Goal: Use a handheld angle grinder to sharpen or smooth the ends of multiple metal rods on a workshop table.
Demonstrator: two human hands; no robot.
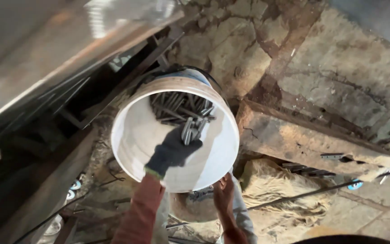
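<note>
Inside the white bucket (136, 135), tilted mouth toward the camera: left hand (173, 151), in a dark glove, closed on a small bundle of grey metal rods (191, 129), fingers wrapped around their near ends. Below the near rim: right hand (224, 194), bare, pressed against the bucket's outer wall; whether gripping or only propping, not discernible. Deeper in the bucket, at its far end: a loose heap of more rods (177, 108), lying criss-cross.

Handling, as judged: rods stiff, smooth and probably slippery as a bundle, likely to slide endwise unless clamped around the middle. Bucket wall thin and somewhat flexible; load heavy for its size and free to shift with the tilt, so best carried at the rim and under the base.

Right of the bucket: a worn wooden beam (303, 144) on a cracked stone floor (339, 77), coarse sacking (276, 185) nearer, a thin bar (303, 194) across it. Left: dark metal framing (127, 77) under a pale sloping sheet (32, 54).
</note>
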